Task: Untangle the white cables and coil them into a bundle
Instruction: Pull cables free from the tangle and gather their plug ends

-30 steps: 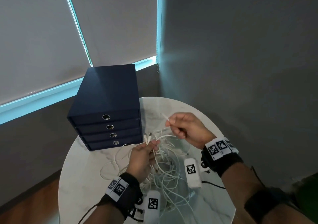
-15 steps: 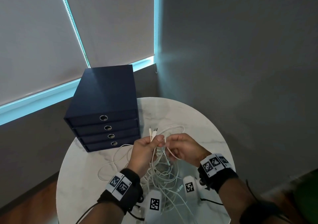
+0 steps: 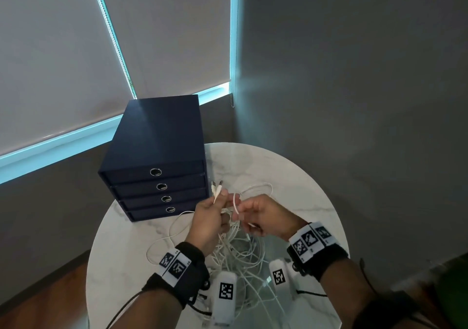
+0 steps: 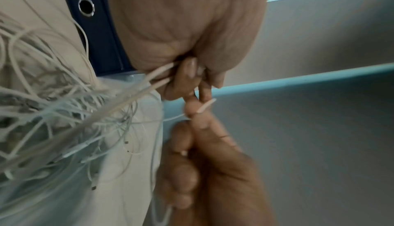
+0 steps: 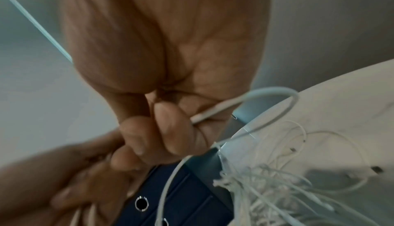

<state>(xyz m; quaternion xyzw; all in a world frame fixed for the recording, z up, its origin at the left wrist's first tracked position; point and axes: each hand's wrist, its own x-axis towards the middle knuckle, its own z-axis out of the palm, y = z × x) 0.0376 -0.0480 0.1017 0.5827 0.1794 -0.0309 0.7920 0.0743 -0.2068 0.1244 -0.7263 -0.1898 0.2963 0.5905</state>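
Observation:
A tangle of thin white cables (image 3: 240, 250) lies on the round marble table (image 3: 291, 177), also seen in the left wrist view (image 4: 53, 111) and the right wrist view (image 5: 277, 187). My left hand (image 3: 212, 214) is raised above the heap and grips several strands, with two plug ends (image 3: 217, 189) sticking up out of the fist. My right hand (image 3: 255, 214) is close beside it, fingertips nearly touching, and pinches one cable end (image 3: 236, 203). A loop of that cable (image 5: 266, 108) curves out of the right fist.
A dark blue box of several drawers (image 3: 157, 166) stands at the table's back left, just behind my hands. Grey walls and a window blind (image 3: 63, 50) close the corner behind. A loose cable loop (image 3: 167, 237) trails left over the table.
My right hand came down and left from its raised position to meet the left hand. The left hand rose slightly with its plug ends. The cable end held by the right hand now stands between both hands.

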